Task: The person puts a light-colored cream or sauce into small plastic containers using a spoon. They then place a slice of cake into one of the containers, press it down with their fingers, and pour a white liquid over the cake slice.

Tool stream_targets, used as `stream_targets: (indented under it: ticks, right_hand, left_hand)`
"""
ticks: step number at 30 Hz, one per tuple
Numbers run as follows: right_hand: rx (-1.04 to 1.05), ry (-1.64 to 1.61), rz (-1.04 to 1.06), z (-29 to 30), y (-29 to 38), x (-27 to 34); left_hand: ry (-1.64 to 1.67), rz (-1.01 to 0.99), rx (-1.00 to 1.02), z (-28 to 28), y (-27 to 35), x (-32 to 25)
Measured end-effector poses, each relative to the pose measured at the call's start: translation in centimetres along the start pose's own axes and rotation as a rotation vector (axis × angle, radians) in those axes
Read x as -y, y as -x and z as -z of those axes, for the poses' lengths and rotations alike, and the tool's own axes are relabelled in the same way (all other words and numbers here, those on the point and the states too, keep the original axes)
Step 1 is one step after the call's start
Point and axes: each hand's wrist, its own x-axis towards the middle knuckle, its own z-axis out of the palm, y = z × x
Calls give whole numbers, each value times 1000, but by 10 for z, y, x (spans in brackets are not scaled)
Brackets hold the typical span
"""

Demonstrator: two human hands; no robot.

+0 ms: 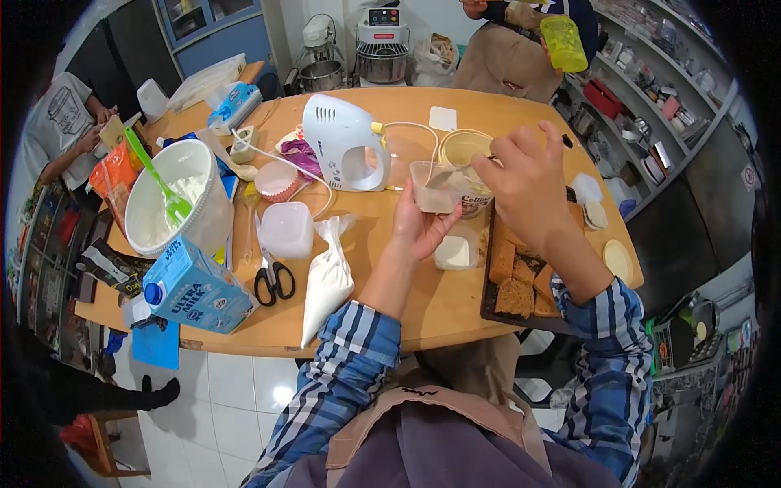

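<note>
My left hand [421, 222] holds a small clear plastic cup [436, 194] from below and the side. Pinched in my right hand [518, 168] is the handle of a metal spoon [447, 177], whose lower end is inside the cup. Behind the cup stands a printed tub [476, 204] next to a stack of round containers [465, 146]. Below it on the table sits a small clear container with something white [454, 252]. Under my right forearm lies a dark baking tray [490, 287] with several pieces of brown cake [515, 296].
To the left are a white hand mixer [346, 143], a filled piping bag [327, 277], black-handled scissors [274, 283], a lidded plastic box [285, 230], a milk carton [198, 287] and a white bowl [223, 201] with a green spatula [146, 155]. Two people stand beyond the table [396, 97].
</note>
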Motion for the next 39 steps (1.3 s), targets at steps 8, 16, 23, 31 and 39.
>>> stream_targets:
  ticks: [8,16,23,31,39]
  right_hand:
    - [15,17,13,0,1,0]
    - [-52,35,-8,2,-2,-2]
    - [-33,-17,-119,8,1,-12]
    - [-100,-156,-373,7,11,-40]
    - [-82,-86,-501,-17,21,-59]
  left_hand:
    - [-2,-60,20,-6,3,3]
    - [-11,-60,111,3,-3,-3]
    - [-47,-77,100,4,-1,-3]
    - [-75,-88,102,4,-5,-2]
    - [-82,-105,76,2,-2,-2]
